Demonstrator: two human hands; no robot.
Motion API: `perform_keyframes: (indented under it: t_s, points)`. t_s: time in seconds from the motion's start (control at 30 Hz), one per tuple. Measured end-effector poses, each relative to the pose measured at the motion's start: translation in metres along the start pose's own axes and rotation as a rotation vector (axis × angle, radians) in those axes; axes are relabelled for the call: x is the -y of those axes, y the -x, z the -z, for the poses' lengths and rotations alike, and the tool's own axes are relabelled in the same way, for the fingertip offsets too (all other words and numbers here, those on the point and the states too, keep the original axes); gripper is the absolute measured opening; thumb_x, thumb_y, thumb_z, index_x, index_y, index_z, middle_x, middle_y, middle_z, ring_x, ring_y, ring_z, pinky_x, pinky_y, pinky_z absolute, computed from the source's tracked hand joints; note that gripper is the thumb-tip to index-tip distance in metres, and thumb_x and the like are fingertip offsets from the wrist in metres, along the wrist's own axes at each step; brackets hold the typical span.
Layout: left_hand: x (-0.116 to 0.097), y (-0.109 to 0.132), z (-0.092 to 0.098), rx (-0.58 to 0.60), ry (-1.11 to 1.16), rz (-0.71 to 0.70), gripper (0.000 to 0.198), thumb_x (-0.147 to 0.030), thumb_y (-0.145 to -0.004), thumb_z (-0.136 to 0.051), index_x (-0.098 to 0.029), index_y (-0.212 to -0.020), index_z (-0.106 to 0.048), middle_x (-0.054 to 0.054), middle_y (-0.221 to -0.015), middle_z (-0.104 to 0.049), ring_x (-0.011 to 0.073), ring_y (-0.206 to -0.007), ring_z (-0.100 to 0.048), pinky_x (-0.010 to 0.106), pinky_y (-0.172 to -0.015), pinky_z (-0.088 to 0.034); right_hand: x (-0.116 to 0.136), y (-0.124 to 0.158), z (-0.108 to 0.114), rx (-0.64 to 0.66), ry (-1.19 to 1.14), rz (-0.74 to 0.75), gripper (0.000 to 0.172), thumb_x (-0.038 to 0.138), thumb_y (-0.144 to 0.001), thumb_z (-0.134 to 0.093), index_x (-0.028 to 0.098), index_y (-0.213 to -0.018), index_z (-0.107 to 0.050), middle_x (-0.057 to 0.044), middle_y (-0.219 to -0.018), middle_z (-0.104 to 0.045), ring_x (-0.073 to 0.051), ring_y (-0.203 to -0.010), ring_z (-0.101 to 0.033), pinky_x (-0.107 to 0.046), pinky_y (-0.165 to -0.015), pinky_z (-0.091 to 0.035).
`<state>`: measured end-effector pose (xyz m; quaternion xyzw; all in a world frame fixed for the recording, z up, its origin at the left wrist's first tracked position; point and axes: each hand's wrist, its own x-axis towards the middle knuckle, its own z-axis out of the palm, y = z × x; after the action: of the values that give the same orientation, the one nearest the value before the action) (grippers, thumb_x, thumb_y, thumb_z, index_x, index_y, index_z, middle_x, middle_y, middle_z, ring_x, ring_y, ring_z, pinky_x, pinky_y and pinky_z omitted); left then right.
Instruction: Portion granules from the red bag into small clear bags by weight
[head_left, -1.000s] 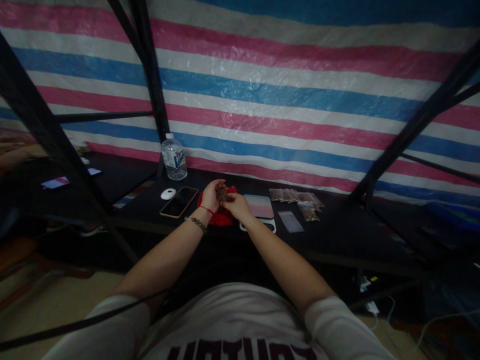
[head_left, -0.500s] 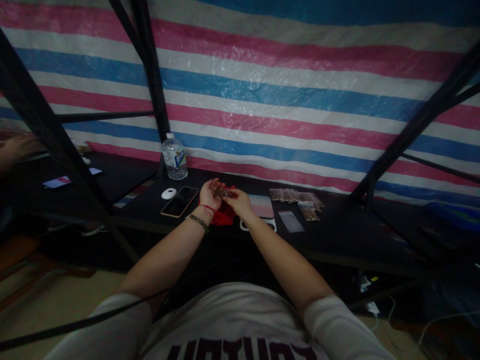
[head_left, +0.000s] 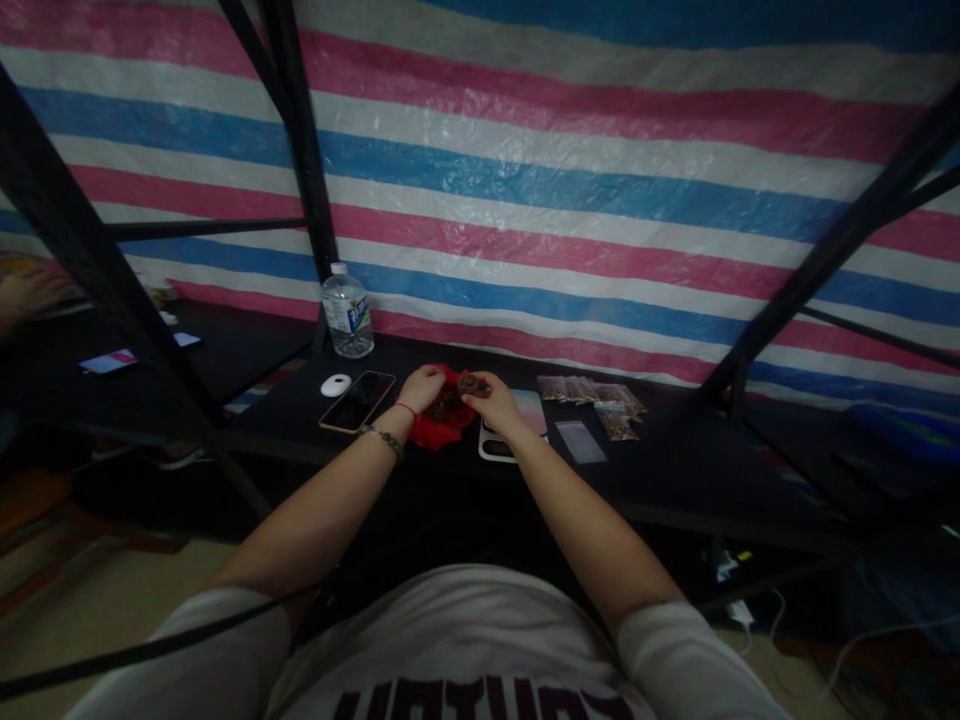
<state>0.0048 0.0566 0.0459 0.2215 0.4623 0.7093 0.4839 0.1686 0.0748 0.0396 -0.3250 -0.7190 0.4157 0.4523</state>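
A red plastic bag lies open on the black table, with dark brown bits inside. At its upper left rim is my left hand, fingers closed on the red plastic. My right hand pinches a small clear bag with brown bits in it, held over the red bag's right side. Below my right hand sits a white kitchen scale with a pale pink and blue top, partly covered by the hand.
Several filled small bags lie on the right, beside a flat unfilled bag. On the left are a phone, a white round case and a water bottle. Black metal posts flank the table. Another person's hand shows far left.
My left hand has turned from palm-up, with brown bits in it, to a closed grip at the red bag. My right hand has moved slightly right with the small bag.
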Motion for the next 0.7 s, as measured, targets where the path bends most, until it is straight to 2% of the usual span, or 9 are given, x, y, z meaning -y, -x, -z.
perform_keyframes:
  t_s: [0.07,0.2,0.37,0.53,0.63,0.7]
  points:
    - [-0.003,0.001,0.003,0.003,-0.099,-0.015,0.027,0.005,-0.065,-0.057,-0.02,-0.055,-0.06,0.0,-0.05,-0.054,0.0164,-0.062,-0.059,0.018,-0.062,-0.044,-0.004,0.0,0.014,0.005,0.019,0.022,0.034,0.017,-0.065,-0.068,0.018,-0.099,-0.063,-0.004,-0.101,-0.067,-0.018,-0.09,-0.064,-0.032,-0.085,-0.051]
    - [-0.006,0.003,0.007,0.001,-0.242,-0.03,0.034,0.008,-0.064,-0.055,-0.021,-0.046,-0.053,0.001,-0.046,-0.048,0.0184,-0.073,-0.063,0.016,-0.068,-0.044,-0.019,0.001,0.05,-0.112,0.049,0.026,0.039,0.022,-0.066,-0.069,0.019,-0.104,-0.062,-0.005,-0.105,-0.067,-0.018,-0.089,-0.064,-0.033,-0.085,-0.051]
    - [-0.008,0.012,0.001,0.04,-0.328,-0.058,0.037,0.007,-0.067,-0.055,-0.021,-0.043,-0.049,0.002,-0.045,-0.046,0.0215,-0.08,-0.064,0.018,-0.074,-0.046,-0.041,0.011,0.082,-0.136,0.119,-0.015,0.042,0.026,-0.066,-0.07,0.018,-0.106,-0.062,-0.006,-0.102,-0.069,-0.017,-0.082,-0.064,-0.035,-0.082,-0.051]
    - [-0.007,0.031,-0.027,0.182,-0.359,-0.106,0.032,0.008,-0.064,-0.059,-0.02,-0.049,-0.059,0.004,-0.055,-0.056,0.0222,-0.086,-0.063,0.019,-0.081,-0.046,-0.047,0.017,0.094,-0.159,0.136,-0.011,0.041,0.027,-0.067,-0.069,0.017,-0.106,-0.062,-0.007,-0.104,-0.068,-0.018,-0.086,-0.064,-0.035,-0.083,-0.05]
    - [-0.001,0.047,-0.052,0.406,-0.363,-0.149,0.03,0.01,-0.064,-0.059,-0.019,-0.061,-0.067,0.006,-0.07,-0.065,0.0225,-0.094,-0.062,0.022,-0.089,-0.044,-0.047,0.018,0.098,-0.148,0.199,-0.022,0.039,0.025,-0.066,-0.068,0.017,-0.103,-0.064,-0.006,-0.1,-0.069,-0.019,-0.089,-0.064,-0.036,-0.085,-0.05]
    - [0.007,0.055,-0.067,0.486,-0.375,-0.191,0.029,0.009,-0.064,-0.061,-0.019,-0.065,-0.068,0.006,-0.074,-0.065,0.0231,-0.098,-0.061,0.024,-0.092,-0.043,-0.047,0.02,0.099,-0.134,0.242,-0.013,0.037,0.023,-0.064,-0.069,0.018,-0.101,-0.064,-0.005,-0.099,-0.069,-0.019,-0.092,-0.064,-0.037,-0.088,-0.048]
